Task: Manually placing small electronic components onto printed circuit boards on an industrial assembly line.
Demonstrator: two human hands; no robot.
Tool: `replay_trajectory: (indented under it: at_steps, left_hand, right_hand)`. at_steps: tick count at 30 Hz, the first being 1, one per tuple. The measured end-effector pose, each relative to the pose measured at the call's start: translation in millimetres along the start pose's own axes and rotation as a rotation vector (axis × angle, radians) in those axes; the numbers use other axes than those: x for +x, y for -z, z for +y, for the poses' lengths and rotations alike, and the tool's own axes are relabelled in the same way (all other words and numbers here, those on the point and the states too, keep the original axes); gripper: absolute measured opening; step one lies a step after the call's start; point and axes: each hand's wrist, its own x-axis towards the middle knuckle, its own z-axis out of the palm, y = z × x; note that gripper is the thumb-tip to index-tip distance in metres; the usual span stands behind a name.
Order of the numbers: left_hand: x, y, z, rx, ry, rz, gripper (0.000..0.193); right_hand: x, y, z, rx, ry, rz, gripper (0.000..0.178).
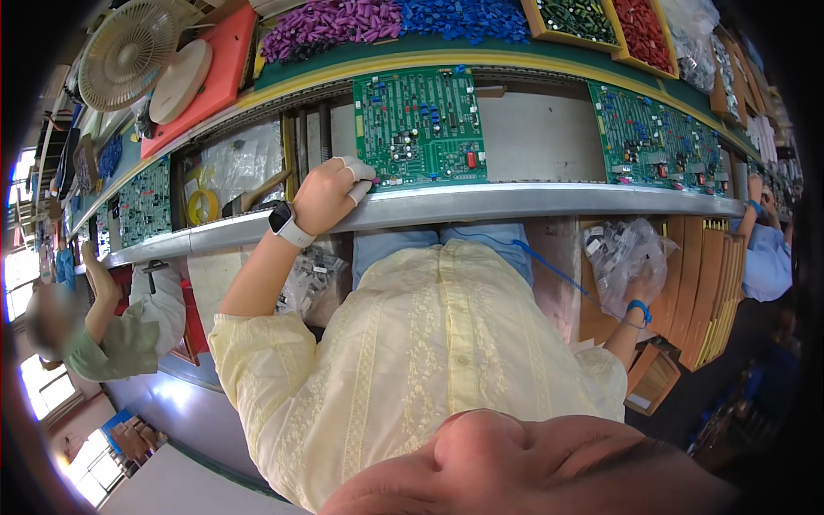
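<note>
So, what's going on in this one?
The person's left hand, wearing white finger covers, is at the near left corner of a rectangular green circuit board, just beyond a silver metal rail. The right hand is in or behind a clear plastic bag, which obscures its grip. More green circuit boards lie to either side.

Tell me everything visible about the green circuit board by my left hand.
The green circuit board is flat and roughly rectangular, populated side up, with blue, black and white components and a red block near its lower right corner. It lies along the silver rail. Fingers of the left hand appear to touch its lower left corner.
</note>
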Motion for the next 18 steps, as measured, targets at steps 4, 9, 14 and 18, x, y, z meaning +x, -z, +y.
replay_trajectory:
  at_steps: [4, 9, 14, 18]
  left_hand:
    - [-1, 1, -2, 0.008, 0.003, -0.026, 0.012]
    - [-1, 4, 2, 0.078, -0.031, -0.084, 0.014]
    - [3, 1, 0, 0.083, -0.083, -0.115, 0.015]
    - [1, -1, 3, 0.075, -0.053, -0.110, 0.021]
  right_hand:
    - [3, -32, 12, -0.108, -0.003, 0.061, 0.061]
    - [-13, 66, -53, -0.294, 0.268, 0.888, 0.022]
    - [-13, 29, -25, 0.242, -0.209, -0.039, 0.057]
    - [-10, 17, -30, 0.225, -0.143, -0.133, 0.054]
